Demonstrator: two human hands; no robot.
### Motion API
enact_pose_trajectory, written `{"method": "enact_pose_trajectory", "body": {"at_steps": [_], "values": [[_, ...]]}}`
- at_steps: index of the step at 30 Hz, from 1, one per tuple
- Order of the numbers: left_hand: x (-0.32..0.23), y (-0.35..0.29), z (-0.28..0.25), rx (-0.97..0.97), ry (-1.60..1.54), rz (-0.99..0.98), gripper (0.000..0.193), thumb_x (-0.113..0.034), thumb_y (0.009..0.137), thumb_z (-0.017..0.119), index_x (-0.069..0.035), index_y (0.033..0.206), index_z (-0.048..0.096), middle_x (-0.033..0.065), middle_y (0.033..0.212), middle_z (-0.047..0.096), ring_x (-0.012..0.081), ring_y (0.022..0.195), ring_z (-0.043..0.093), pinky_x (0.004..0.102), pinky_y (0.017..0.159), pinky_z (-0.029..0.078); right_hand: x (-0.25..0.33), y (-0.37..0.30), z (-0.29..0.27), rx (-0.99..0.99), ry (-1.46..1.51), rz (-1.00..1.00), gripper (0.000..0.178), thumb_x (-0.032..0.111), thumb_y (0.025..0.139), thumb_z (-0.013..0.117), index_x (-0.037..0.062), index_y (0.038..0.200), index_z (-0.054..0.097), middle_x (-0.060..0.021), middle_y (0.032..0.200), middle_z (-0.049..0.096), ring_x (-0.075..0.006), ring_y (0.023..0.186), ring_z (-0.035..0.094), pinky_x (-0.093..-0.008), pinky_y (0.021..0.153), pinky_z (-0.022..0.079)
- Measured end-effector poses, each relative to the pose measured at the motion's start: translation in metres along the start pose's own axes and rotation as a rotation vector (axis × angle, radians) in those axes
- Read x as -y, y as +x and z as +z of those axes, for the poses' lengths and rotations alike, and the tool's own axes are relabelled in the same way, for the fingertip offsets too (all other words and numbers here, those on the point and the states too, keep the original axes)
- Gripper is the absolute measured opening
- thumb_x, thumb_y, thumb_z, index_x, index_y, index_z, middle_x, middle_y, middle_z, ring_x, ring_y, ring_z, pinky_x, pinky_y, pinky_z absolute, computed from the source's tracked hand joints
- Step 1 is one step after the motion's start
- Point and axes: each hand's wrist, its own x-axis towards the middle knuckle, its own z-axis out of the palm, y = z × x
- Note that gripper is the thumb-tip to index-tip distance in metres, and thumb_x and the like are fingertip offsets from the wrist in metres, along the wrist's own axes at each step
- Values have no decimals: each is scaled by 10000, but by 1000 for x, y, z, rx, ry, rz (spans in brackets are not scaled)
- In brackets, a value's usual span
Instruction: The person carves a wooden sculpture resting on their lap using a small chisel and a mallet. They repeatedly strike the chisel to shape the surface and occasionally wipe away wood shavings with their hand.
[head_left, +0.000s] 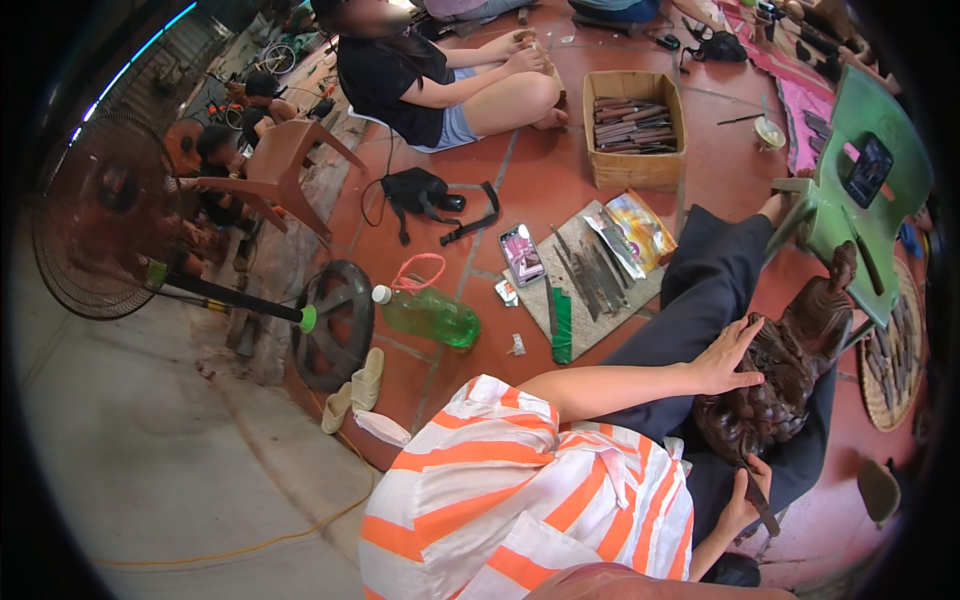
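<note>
A dark brown carved wooden statue [762,390] of a seated figure lies tilted across my lap, its head toward the green chair. My left hand [728,358] rests on its side with fingers stretched out and thumb apart. Below, my right hand [742,500] is closed round a flat, dark, file-like strip [764,508], whose upper end meets the lower part of the statue. Some of the right fingers are hidden behind the strip. More flat dark strips [592,280] lie on a woven mat [540,305] beside my leg, near a green strip [561,325].
A phone [522,255] and a green bottle [432,314] are left of my leg. Beyond stands a cardboard box [640,172] of tools. A green chair [838,215] and a tool-filled basket [880,405] are at right, a fan [108,215] far left. Another person [400,90] sits ahead.
</note>
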Motion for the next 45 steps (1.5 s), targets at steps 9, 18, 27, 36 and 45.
{"method": "enact_pose_trajectory", "body": {"at_steps": [9, 18, 27, 36, 45], "values": [[8, 1, 4, 107, 57, -112, 875, -513, 848, 637, 4, 1461, 287, 361, 1432, 279, 511, 1364, 241, 529, 1135, 224, 0, 7, -1, 0, -73, 40, 150, 55, 890, 602, -93, 899, 621, -138, 993, 629, -198, 854, 589, -286, 752, 453], [9, 0, 5, 91, 72, -36, 787, -526, 814, 644, 26, 1343, 458, 333, 1327, 409, 511, 1300, 329, 574, 1135, 195, -4, 22, -4, 28, -181, 53, 166, 66, 905, 578, -91, 865, 618, -155, 936, 642, -215, 819, 596, -298, 716, 456], [8, 10, 3, 71, -4, -74, 697, -442, 784, 702, 8, 1275, 497, 315, 1322, 369, 496, 1287, 333, 585, 1134, 191, 0, 24, -8, 52, -143, 229, 143, 54, 936, 539, -77, 942, 597, -98, 930, 601, -164, 812, 579, -262, 724, 479], [4, 17, -1, 67, -70, -125, 563, -304, 775, 721, -27, 1210, 493, 256, 1279, 362, 463, 1226, 365, 518, 1051, 310, 1, 30, -21, 176, -226, 350, 294, 191, 988, 466, -71, 992, 599, -100, 938, 599, -169, 841, 570, -279, 777, 454], [3, 17, -1, 68, -64, -125, 580, -286, 753, 742, -23, 1207, 493, 265, 1270, 357, 468, 1216, 367, 516, 1042, 316, 1, 34, -22, 185, -237, 379, 297, 195, 989, 463, -67, 1000, 602, -98, 932, 600, -167, 840, 569, -278, 773, 452]]}}
